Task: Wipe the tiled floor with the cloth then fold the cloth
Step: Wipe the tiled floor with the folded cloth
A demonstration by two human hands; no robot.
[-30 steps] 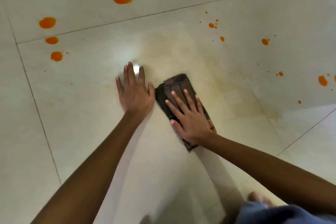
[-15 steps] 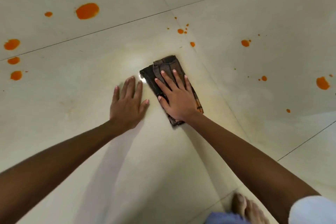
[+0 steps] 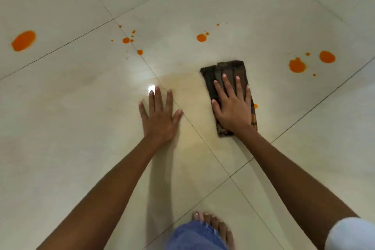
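1. Head view: the right hand (image 3: 233, 107), fingers straight, presses the folded brown cloth (image 3: 225, 69) onto the tiled floor (image 3: 81, 107), right of the diagonal grout line (image 3: 215, 156).
2. The left hand (image 3: 160, 119) lies spread flat on bare floor, holding nothing.
3. Wiping well likely needs even palm pressure, sweeping towards the orange spots (image 3: 297, 65) at the cloth's right.
4. The cloth's long axis runs away from the person, far end tilted slightly left.
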